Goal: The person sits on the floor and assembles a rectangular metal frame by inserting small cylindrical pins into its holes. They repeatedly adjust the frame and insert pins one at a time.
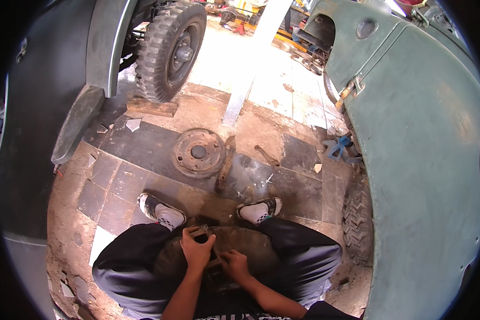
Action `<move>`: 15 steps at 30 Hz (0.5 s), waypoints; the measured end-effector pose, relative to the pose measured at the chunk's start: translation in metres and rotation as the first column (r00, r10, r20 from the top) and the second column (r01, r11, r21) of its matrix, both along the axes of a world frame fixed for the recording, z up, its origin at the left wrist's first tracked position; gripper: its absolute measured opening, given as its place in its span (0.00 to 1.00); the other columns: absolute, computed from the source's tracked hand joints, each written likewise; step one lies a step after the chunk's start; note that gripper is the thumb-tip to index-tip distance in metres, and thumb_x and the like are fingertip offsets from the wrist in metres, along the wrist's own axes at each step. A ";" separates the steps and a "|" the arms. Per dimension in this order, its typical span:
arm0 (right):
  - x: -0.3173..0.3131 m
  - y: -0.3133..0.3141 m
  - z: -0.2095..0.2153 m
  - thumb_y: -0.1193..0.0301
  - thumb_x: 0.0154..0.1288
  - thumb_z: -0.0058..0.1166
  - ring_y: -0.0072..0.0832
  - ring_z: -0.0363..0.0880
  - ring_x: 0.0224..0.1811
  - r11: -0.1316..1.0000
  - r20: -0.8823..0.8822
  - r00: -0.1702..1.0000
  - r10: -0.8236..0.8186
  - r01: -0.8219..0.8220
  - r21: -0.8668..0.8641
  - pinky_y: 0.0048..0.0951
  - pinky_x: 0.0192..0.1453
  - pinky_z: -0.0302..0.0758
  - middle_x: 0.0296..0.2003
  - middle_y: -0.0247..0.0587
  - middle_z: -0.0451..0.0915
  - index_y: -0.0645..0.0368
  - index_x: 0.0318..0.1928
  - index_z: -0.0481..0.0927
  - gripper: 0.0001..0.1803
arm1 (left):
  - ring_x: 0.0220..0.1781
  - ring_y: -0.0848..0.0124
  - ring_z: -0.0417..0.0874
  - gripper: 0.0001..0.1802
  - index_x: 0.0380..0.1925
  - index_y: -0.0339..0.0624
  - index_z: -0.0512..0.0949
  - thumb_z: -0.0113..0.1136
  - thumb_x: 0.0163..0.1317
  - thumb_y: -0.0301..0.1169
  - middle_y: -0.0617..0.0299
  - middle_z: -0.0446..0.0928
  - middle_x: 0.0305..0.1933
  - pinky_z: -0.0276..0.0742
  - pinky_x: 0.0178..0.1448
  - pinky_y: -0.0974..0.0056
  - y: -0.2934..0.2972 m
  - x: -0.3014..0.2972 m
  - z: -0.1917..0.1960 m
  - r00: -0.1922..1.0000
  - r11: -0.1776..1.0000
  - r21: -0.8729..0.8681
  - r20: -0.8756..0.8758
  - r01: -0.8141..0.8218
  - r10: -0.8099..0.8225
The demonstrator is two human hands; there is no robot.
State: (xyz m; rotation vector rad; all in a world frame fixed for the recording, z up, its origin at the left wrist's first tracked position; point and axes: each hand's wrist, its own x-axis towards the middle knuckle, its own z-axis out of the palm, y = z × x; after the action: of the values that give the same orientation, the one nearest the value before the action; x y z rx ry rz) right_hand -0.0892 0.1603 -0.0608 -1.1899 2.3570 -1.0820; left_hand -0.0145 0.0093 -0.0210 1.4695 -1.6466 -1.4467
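Note:
Between my knees, my left hand (196,249) is closed round a dark metal bracket-like part (201,232) with an opening in its upper end. My right hand (236,265) is beside it, fingers curled in a pinch at the lower end of the part. What exactly lies between the right fingertips is too dark to make out. Under both hands is a large dark round thing, seemingly a tyre lying flat (253,242), between my legs.
Ahead lie a rusty wheel rim (184,160), a long rusty bar (226,165) and a short rusty lever (266,156). A wheel (168,53) rests by a wood block (152,107). Green vehicle panels (421,144) rise at right, near a blue stand (337,148); a dark body stands left.

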 end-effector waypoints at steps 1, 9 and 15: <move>0.003 0.003 0.001 0.73 0.58 0.74 0.56 0.90 0.41 1.000 0.033 0.999 -0.002 0.002 0.003 0.50 0.46 0.86 0.39 0.53 0.88 0.58 0.47 0.94 0.15 | 0.65 0.43 0.78 0.34 0.56 0.40 0.79 0.85 0.51 0.37 0.45 0.83 0.57 0.75 0.71 0.45 0.000 0.001 0.001 1.000 1.000 0.000 -0.003 -0.006 0.006; -0.018 -0.019 0.012 0.73 0.62 0.73 0.55 0.90 0.39 0.997 0.078 0.994 0.079 -0.078 -0.013 0.50 0.46 0.85 0.38 0.54 0.88 0.58 0.46 0.95 0.12 | 0.61 0.43 0.82 0.34 0.55 0.38 0.79 0.85 0.50 0.38 0.44 0.85 0.53 0.76 0.69 0.44 -0.003 -0.002 -0.010 1.000 0.997 -0.076 -0.004 -0.026 0.025; -0.004 0.004 0.010 0.75 0.63 0.70 0.53 0.91 0.41 0.999 0.079 0.996 0.050 -0.050 -0.010 0.48 0.48 0.87 0.39 0.53 0.90 0.58 0.48 0.95 0.13 | 0.57 0.44 0.86 0.33 0.53 0.36 0.79 0.84 0.51 0.37 0.43 0.86 0.50 0.80 0.65 0.45 -0.004 -0.001 -0.004 0.999 0.996 -0.088 -0.044 -0.020 0.016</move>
State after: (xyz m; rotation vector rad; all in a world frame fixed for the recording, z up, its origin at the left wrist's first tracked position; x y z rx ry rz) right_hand -0.0932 0.1639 -0.0510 -1.1796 2.2531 -1.1020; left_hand -0.0157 0.0052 -0.0253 1.3915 -1.6462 -1.3682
